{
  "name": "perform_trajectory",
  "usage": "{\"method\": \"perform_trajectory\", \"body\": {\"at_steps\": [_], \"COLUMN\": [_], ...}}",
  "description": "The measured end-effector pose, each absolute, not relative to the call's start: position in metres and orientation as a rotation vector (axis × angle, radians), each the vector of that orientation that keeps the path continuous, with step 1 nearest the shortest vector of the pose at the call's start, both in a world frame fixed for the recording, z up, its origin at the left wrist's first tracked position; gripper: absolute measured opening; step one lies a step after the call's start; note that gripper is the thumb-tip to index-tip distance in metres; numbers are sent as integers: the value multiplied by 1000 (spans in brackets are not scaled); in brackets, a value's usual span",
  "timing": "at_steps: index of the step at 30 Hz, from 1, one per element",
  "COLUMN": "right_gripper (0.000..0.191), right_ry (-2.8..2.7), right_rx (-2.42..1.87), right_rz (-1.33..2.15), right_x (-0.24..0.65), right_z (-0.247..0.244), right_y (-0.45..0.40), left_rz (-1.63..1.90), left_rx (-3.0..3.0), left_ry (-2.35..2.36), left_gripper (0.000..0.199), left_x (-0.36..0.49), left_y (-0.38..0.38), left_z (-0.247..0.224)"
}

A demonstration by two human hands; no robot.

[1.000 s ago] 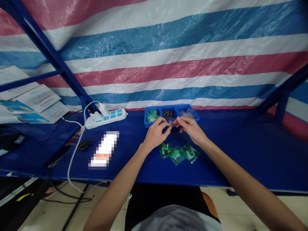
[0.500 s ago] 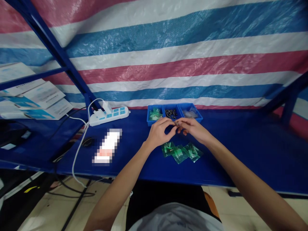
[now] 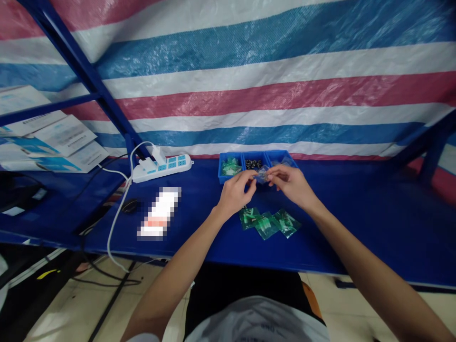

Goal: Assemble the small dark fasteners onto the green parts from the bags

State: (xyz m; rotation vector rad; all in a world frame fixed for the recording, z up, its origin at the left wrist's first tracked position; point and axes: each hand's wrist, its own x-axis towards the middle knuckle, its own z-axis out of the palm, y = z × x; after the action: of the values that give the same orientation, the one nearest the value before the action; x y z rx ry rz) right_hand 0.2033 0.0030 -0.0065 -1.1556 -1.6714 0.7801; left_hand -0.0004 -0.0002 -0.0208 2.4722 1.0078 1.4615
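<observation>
A small clear plastic bag (image 3: 262, 175) is stretched between my two hands, in front of the blue three-part bin (image 3: 223, 179). My left hand (image 3: 235, 192) pinches its left side, and my right hand (image 3: 291, 186) pinches its right side. Green packets (image 3: 231, 166) lie in the bin's left compartment, small dark parts (image 3: 253, 164) in the middle one, and clear bags in the right one, partly hidden by my right hand. Below my hands, three green-tinted packets (image 3: 267, 225) overlap in a row on the blue table (image 3: 213, 242).
A white power strip (image 3: 163, 167) with plugs and a white cable (image 3: 114, 223) is at the left. Near it are a blurred white item (image 3: 160, 213) and a dark round object (image 3: 129, 205). White boxes (image 3: 67, 137) are stacked at the far left.
My hands have moved slightly apart, and the clear bag now shows spread between them. My right hand has shifted a little to the right.
</observation>
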Motion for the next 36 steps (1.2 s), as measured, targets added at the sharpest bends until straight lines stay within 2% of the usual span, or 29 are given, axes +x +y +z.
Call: {"method": "perform_trajectory", "body": {"at_steps": [4, 7, 10, 12, 16, 19, 26, 36], "right_gripper": [26, 37, 35, 31, 28, 30, 53, 30], "right_ry": [-1605, -1706, -1766, -1888, -2336, -2512, -2700, -2579], "right_rx": [-1366, -1607, -1669, -1559, -1316, -1249, -1356, -1659], "right_rz": [186, -73, -219, -80, 561, 827, 853, 798], "right_x": [227, 242, 243, 236, 215, 206, 223, 241], "right_z": [-7, -2, 6, 12, 13, 10, 16, 4], "right_y": [14, 15, 9, 4, -8, -14, -15, -2], "left_rz": [1536, 1475, 1339, 1196, 767, 624, 548, 512], "left_rx": [2419, 2428, 2461, 2491, 2585, 2622, 2643, 2698], "left_ry": [1103, 1140, 1206, 1274, 1306, 1270, 1159, 1113], "left_gripper": [19, 19, 19, 19, 18, 23, 17, 20], "left_x": [-4, -5, -3, -1, -3, -6, -5, -1], "left_y": [4, 6, 4, 2, -2, -3, -5, -8], "left_z": [-21, -21, -22, -22, -20, -16, -13, -13]}}
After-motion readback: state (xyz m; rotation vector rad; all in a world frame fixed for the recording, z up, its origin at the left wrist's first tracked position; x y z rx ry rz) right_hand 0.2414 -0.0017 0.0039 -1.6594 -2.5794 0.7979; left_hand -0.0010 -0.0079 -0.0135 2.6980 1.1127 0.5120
